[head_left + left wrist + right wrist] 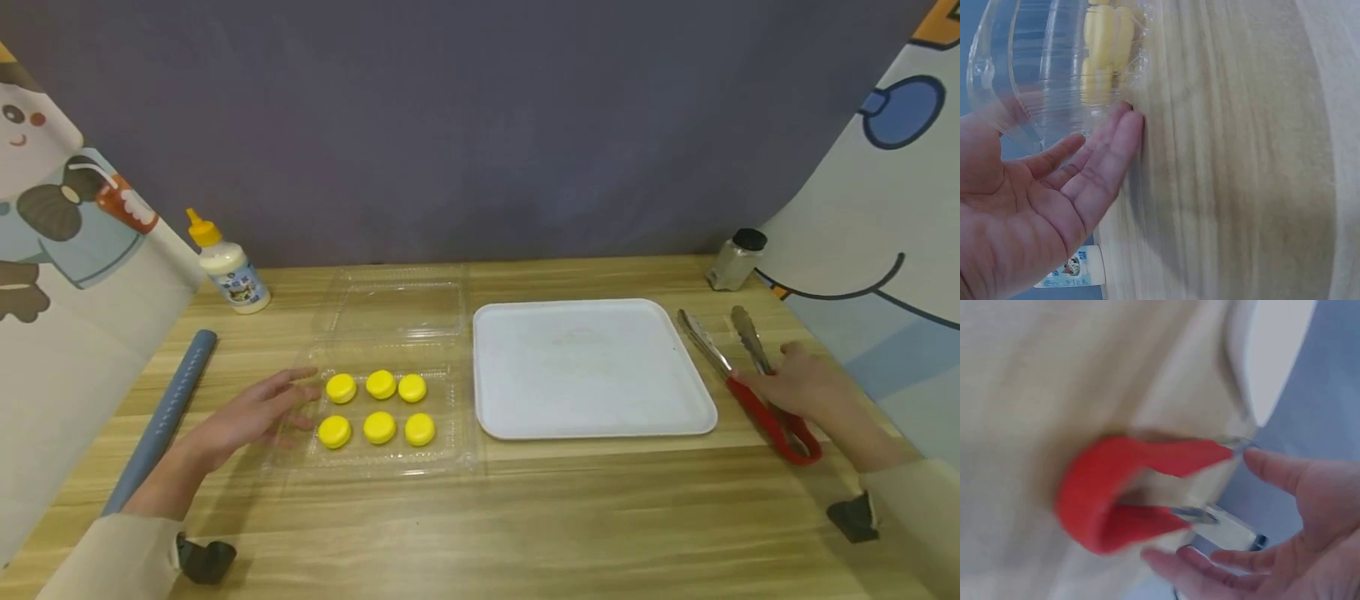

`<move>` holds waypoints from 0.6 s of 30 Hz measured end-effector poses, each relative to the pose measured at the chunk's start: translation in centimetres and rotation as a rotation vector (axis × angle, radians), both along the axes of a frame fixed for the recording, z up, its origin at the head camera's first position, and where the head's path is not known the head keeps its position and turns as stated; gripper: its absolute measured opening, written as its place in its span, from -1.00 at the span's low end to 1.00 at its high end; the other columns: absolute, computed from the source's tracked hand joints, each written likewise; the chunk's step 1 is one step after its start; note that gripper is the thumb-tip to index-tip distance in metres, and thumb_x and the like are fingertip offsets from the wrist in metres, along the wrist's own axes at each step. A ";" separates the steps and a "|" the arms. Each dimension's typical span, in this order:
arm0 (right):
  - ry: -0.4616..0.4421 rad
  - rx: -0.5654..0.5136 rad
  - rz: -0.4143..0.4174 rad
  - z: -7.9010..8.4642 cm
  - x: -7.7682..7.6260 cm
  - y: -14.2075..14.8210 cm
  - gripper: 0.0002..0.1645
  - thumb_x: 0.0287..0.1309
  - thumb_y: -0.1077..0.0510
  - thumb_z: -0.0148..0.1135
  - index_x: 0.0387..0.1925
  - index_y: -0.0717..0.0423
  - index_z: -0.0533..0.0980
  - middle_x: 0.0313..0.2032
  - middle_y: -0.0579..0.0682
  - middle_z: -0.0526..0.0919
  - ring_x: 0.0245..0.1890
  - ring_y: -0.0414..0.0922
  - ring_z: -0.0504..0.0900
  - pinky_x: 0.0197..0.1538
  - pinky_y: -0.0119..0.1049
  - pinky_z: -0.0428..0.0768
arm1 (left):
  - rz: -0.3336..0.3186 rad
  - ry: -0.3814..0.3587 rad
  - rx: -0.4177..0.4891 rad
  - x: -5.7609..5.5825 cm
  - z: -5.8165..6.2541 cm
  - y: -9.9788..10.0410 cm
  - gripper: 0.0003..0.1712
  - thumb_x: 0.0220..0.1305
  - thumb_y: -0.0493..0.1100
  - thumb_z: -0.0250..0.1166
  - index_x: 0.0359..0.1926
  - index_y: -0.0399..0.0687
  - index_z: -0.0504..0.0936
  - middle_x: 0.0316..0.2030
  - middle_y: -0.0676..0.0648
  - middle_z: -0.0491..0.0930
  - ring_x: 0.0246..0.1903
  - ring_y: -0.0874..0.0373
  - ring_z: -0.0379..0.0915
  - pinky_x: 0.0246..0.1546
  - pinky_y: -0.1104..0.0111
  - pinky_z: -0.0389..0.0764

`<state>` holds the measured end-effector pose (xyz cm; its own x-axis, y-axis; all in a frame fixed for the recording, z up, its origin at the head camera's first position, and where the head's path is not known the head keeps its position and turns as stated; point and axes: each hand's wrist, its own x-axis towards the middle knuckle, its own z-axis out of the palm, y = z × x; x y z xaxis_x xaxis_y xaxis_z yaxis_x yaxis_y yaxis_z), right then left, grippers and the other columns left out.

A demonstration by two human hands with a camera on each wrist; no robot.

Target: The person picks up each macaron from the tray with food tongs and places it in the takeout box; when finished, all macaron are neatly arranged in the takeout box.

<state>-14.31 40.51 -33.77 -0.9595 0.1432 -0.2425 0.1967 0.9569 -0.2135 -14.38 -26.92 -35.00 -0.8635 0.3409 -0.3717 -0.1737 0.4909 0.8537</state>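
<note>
A reach appears to be the step in hand: metal tongs with a red, U-shaped handle (759, 412) are straddled by the right hand (813, 387), whose thumb and fingers are spread rather than clenched. No firm grasp is seen there; whether the handle is lightly touched cannot be told. By the left hand (262, 408), with its fingers loosely extended, nothing is gripped. It is held at the outer side of a clear plastic hinged container (448, 454), in which six round, bright yellow pieces (380, 427) are set in two rows, just inward of its fingertips. A flat white rectangular tray (585, 375) is placed between the two hands, nearer the right.

For the next move, the right thumb and fingers would need to be closed on both red arms, while the container could be steadied by the left.

In the left wrist view, the left palm and the pieces' side profile are shown, both missing from the head view. In the blurred right wrist view, the handle's bend is shown to be clear of the fingers, whereas in the head view part of the handle is covered by the right hand.
</note>
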 end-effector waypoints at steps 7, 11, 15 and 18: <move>0.035 0.081 -0.037 3.1 0.1 -0.4 0.25 0.34 -0.44 0.01 0.31 0.74 0.02 0.05 0.81 0.22 -0.10 0.66 0.41 -0.31 0.32 0.58 | -0.020 0.026 -0.056 -0.1 0.4 0.0 -0.24 0.63 0.01 -0.08 0.55 -0.40 -0.09 0.38 -0.52 0.23 0.07 -0.20 0.58 -0.16 0.16 0.71; 0.024 0.085 -0.013 3.8 0.2 -0.8 0.23 0.34 -0.48 -0.02 0.30 0.67 0.09 0.06 0.80 0.23 -0.12 0.63 0.45 -0.38 0.24 0.59 | -0.011 0.021 -0.069 -0.2 0.5 0.0 -0.24 0.63 0.00 -0.08 0.55 -0.39 -0.09 0.38 -0.52 0.24 0.06 -0.17 0.58 -0.12 0.15 0.70; 0.019 0.080 0.020 4.0 0.2 -0.9 0.14 0.38 -0.46 -0.08 0.28 0.61 0.14 0.09 0.74 0.31 -0.11 0.57 0.48 -0.43 0.13 0.60 | -0.001 0.019 -0.067 -0.2 0.5 0.2 -0.25 0.63 -0.02 -0.08 0.56 -0.38 -0.09 0.38 -0.52 0.24 0.06 -0.17 0.57 -0.09 0.12 0.71; 0.058 0.050 0.053 4.2 0.1 -1.3 0.03 0.43 -0.40 -0.10 0.27 0.56 0.23 0.11 0.64 0.41 -0.09 0.51 0.51 -0.41 0.09 0.59 | 0.005 0.023 -0.059 -0.3 0.4 0.2 -0.26 0.63 -0.02 -0.08 0.56 -0.37 -0.07 0.37 -0.51 0.26 0.09 -0.20 0.56 -0.09 0.12 0.71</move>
<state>-14.23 39.22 -29.55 -0.9783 0.1022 -0.1803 0.1342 0.9754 -0.1752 -14.64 -26.70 -34.56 -0.8736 0.3146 -0.3714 -0.1571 0.5399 0.8269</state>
